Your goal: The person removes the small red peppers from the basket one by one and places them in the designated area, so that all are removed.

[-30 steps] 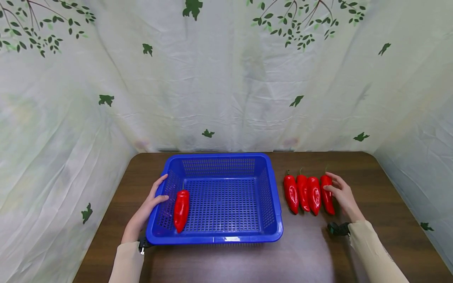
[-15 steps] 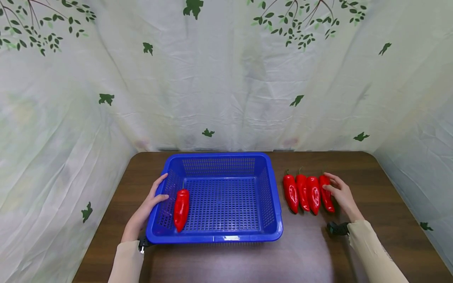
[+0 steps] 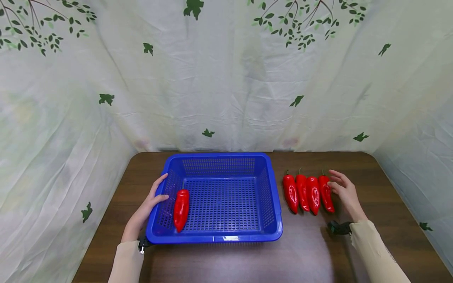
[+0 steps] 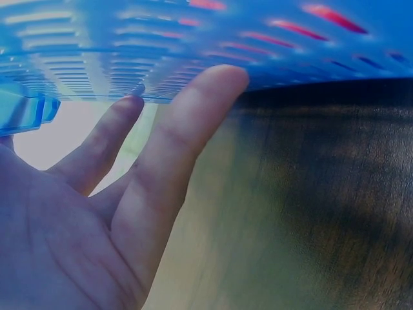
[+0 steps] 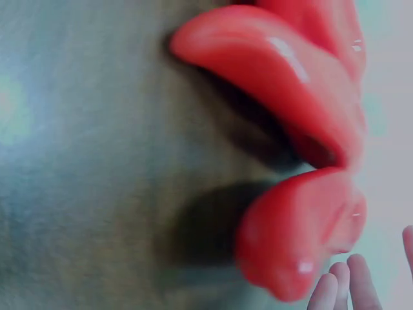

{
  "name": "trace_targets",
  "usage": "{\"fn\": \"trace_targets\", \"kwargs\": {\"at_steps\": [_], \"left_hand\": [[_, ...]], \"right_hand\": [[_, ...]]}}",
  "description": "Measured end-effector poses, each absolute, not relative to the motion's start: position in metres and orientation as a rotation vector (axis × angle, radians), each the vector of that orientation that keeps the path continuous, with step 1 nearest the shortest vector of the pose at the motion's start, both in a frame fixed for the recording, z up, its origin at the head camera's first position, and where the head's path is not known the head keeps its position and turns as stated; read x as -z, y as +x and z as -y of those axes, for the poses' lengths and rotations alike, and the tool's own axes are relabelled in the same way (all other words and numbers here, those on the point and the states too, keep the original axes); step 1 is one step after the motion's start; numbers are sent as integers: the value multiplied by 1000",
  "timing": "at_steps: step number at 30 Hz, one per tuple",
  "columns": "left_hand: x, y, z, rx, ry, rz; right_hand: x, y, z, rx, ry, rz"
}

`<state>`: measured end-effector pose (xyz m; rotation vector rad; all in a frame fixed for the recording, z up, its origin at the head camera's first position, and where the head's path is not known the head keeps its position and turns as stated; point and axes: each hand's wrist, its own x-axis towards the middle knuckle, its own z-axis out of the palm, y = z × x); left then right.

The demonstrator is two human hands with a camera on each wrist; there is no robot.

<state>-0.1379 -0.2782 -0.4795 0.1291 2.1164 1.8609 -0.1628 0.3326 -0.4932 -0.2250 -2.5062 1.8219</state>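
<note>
A blue plastic basket (image 3: 219, 238) with slotted walls stands on the table. My left hand (image 3: 151, 200) grips its left rim, with thumb and index finger over the edge; in the left wrist view other fingers (image 4: 171, 148) lie straight against the outer wall. One red chili pepper (image 3: 181, 210) lies along the left side inside. Right of the basket, several red chili peppers (image 3: 313, 195) lie side by side, stems away from me. My right hand (image 3: 345, 192) is beside the rightmost pepper (image 3: 326, 194), fingers parted, thumb tip over its edge; contact is unclear. In the right wrist view, loose fingertips (image 5: 361, 284) show near a pepper (image 5: 293, 239).
A brown wooden table (image 3: 244, 263) carries everything. A pale cloth backdrop (image 3: 226, 98) with printed leaves hangs behind it and along both sides. Dark wrist devices (image 3: 339, 228) sit at both cuffs.
The rightmost pepper has shifted slightly left, closer to its neighbour. My right hand has since let go and drawn back a little to the right. The left hand and basket stay put.
</note>
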Motion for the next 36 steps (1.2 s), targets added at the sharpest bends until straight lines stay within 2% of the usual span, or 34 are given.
{"fn": "trace_targets", "kwargs": {"at_steps": [12,36], "left_hand": [[482,-138,278,-1878,140,-2111],[481,-137,278,-1868,128,-2107]], "right_hand": [[465,-168,-324,-2008,-65,2303],[415,-176,-231,-2063,302,2386]]}}
